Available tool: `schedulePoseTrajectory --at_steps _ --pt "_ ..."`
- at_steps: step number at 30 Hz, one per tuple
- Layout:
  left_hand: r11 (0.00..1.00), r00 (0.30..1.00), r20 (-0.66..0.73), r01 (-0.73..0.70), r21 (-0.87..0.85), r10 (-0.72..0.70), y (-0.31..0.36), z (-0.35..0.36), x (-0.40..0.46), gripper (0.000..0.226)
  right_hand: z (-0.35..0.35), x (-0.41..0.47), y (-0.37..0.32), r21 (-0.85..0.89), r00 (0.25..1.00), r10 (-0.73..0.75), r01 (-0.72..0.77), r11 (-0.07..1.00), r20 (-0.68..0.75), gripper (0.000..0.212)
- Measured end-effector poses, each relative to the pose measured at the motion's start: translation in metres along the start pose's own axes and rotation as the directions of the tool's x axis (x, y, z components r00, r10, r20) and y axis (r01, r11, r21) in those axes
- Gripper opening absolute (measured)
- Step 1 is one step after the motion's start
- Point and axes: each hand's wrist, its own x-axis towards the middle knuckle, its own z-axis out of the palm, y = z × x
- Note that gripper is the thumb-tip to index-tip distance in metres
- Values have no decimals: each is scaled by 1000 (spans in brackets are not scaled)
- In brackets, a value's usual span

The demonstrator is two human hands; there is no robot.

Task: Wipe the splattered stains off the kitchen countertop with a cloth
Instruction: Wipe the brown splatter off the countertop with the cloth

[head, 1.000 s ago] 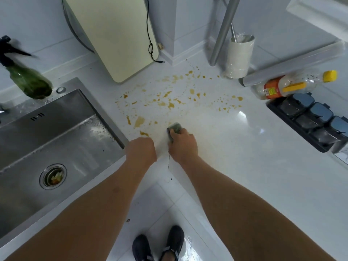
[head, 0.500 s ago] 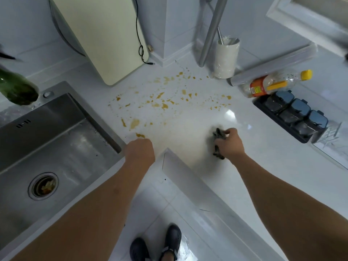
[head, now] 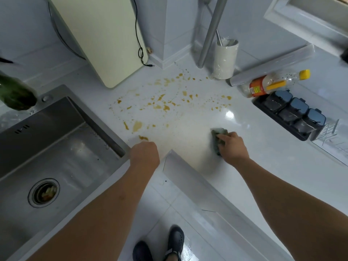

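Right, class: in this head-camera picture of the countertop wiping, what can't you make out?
Head view only:
- Cloth: mostly hidden under the right hand.
- Left hand: fingers hidden behind its knuckles.
- Green bottle: blurred, cut by the left edge.
- Orange label on the lying bottle: print too small.

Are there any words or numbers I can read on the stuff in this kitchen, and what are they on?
No text here can be read.
Bottle lying on the countertop: its orange label carries print on a small yellow patch, too small and blurred to read.
Dark seasoning box set: no lettering shows.
White utensil holder: plain, no text.
Green spray bottle: blurred, nothing legible.
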Motion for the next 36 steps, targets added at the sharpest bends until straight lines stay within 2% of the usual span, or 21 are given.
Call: schedulePoseTrajectory --at_steps 3,6,8,11,15,19,22,24,26,29,33,36 --pt "998 997 -47 -54 44 57 -4 3 -4 36 17 4 -17 10 986 168 -168 986 -4 50" --pt "986 989 -49 -131 107 137 -16 12 -13 34 30 12 -65 81 980 194 -197 977 40 47" --pt "989 987 -50 -150 17 151 -29 20 -16 42 41 12 -103 27 993 80 -83 996 85 52" --pt "966 990 -74 -136 -221 123 -55 26 -22 55 58 4 -161 -26 990 -73 77 997 117 56" --pt "977 977 -188 -129 -169 96 -94 35 -29 51 81 -13 -228 -91 961 -230 246 965 155 57" --pt "977 984 -167 -90 -193 57 -114 34 -33 60 98 -39 -259 -88 908 -395 409 908 143 45" --pt "968 989 -119 -108 -226 83 -116 25 -27 68 93 -41 -253 -261 869 -481 493 830 112 39" --pt "969 991 -76 -123 -212 109 -115 19 -21 75 86 -34 -237 -326 878 -470 472 819 91 38" --pt "969 990 -18 -141 -201 140 -117 13 -13 85 81 -24 -219 -316 911 -403 408 857 82 42" --pt "971 988 29 -143 -190 151 -122 10 -3 80 77 -2 -206 -280 942 -323 334 900 86 48" --pt "982 991 69 -100 -160 113 -119 9 3 93 78 26 -228 -286 952 -300 306 908 65 48" --pt "995 996 61 -61 -85 66 -114 5 7 96 86 32 -263 -313 935 -354 343 885 25 45"
